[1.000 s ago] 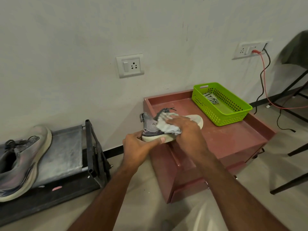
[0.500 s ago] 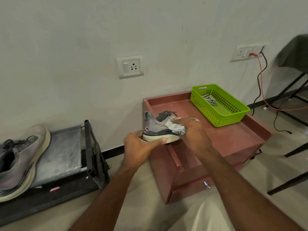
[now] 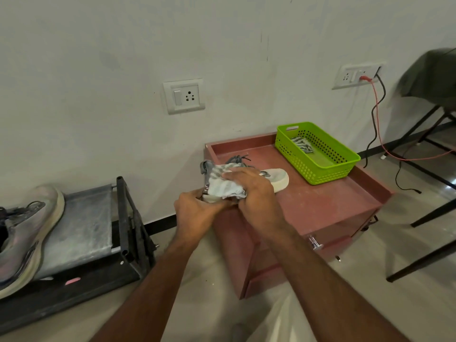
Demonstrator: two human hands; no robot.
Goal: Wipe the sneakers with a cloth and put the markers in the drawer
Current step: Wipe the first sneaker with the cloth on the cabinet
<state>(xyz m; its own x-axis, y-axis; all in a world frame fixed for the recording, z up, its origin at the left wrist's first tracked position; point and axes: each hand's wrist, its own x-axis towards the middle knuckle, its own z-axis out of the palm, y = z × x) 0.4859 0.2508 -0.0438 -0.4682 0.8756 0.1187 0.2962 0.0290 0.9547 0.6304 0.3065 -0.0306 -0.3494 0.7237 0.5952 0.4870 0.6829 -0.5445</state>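
Your left hand (image 3: pixel 197 213) grips the heel of the grey cream-soled sneaker (image 3: pixel 276 177) at the front left corner of the reddish-brown desk (image 3: pixel 320 206). Your right hand (image 3: pixel 254 191) presses a striped white cloth (image 3: pixel 224 185) onto its side, fingers curled over it (toe end uncovered).

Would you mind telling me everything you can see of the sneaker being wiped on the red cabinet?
The sneaker is grey with a thick off-white sole and dark laces, lying along the front left part of the cabinet top, toe pointing right toward the green basket, heel tab at the left. The left hand grips its heel end from below. The right hand presses a striped pale cloth over its middle, hiding most of the upper.
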